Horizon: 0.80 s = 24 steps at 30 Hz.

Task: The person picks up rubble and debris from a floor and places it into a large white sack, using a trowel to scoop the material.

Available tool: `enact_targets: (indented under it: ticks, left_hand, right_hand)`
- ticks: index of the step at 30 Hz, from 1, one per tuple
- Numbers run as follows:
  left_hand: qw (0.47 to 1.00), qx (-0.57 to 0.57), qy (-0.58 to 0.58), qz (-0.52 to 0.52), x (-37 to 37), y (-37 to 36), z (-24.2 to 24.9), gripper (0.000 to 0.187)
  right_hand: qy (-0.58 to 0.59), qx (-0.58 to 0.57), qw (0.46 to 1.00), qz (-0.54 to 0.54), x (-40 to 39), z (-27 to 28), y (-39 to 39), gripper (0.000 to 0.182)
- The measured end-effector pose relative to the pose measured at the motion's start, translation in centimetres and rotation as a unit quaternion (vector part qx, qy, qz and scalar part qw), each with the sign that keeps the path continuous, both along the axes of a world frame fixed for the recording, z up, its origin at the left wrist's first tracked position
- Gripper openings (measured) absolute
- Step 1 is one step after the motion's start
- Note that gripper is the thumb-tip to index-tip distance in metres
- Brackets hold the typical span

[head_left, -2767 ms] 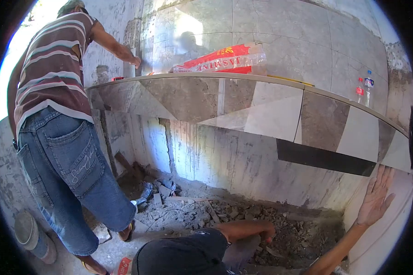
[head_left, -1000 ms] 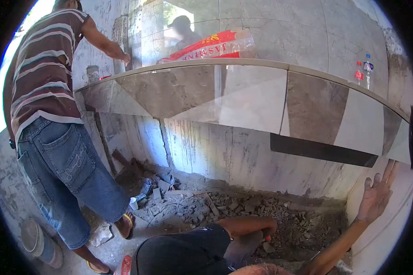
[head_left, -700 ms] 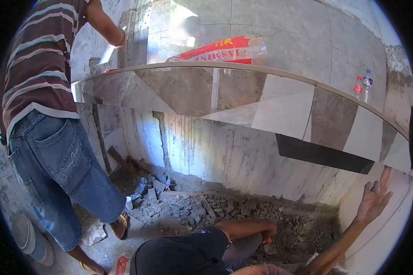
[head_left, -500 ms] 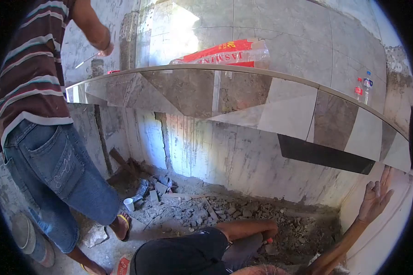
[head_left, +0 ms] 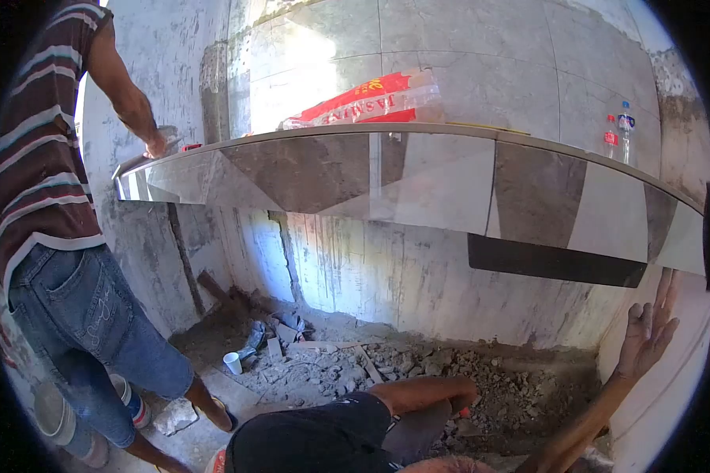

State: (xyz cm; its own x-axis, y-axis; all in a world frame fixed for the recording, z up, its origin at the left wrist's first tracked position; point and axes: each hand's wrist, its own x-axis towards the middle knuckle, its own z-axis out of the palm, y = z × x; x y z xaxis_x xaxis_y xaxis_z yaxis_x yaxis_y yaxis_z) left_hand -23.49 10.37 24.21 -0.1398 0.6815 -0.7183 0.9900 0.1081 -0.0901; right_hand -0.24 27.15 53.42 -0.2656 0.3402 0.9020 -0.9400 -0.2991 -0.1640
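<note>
At the right, my right hand [head_left: 647, 335] is raised with its fingers spread, holding nothing. Its fingertips are close to the underside of the tiled counter front [head_left: 442, 177]; whether they touch it I cannot tell. A dark strip [head_left: 556, 260] lies along the counter's lower edge, left of the hand. My left hand is out of view. A bent bare knee [head_left: 450, 388] and black clothing [head_left: 308, 437] show at the bottom.
A person in a striped shirt [head_left: 43, 150] stands left, one hand at the counter's end. A red-and-clear bag [head_left: 363, 101] and bottles [head_left: 625, 134] are on top. Below lie rubble [head_left: 418, 366], a white cup [head_left: 233, 363] and buckets [head_left: 55, 418].
The view has shifted a little. The standing person's hand has lowered to the counter's left end. My right hand keeps its raised, spread pose.
</note>
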Motion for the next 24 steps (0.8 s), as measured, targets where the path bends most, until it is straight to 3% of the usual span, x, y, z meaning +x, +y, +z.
enact_targets:
  ticks: [2,6,14,20,21,24]
  left_hand:
    - [0.999,-0.007,0.024,-0.033,-0.6,0.5,-1.0,0.038]
    - [1.0,-0.025,-0.012,0.006,-2.8,3.1,-6.5,0.045]
    - [0.998,0.003,-0.059,0.032,-1.9,3.1,-3.8,0.052]
    - [0.995,0.007,-0.089,0.036,-1.4,3.9,-4.3,0.057]
    - [0.995,0.006,-0.093,0.037,-1.5,3.9,-4.6,0.057]
    - [0.992,0.022,-0.124,0.005,-2.2,3.2,-5.9,0.06]
  right_hand:
    - [-0.007,-0.018,1.0,-0.012,-0.1,-0.3,0.4,0.071]
    - [-0.007,-0.001,1.0,0.002,-0.5,-1.0,1.6,0.081]
    - [0.007,0.009,0.999,-0.03,-1.1,-2.2,2.8,0.088]
    - [-0.001,-0.062,0.998,-0.017,-2.3,-7.7,10.0,0.079]
    - [0.002,0.012,0.999,0.039,-2.3,-8.3,11.6,0.077]
    - [-0.02,-0.041,0.999,-0.016,-1.7,-8.6,11.8,0.071]
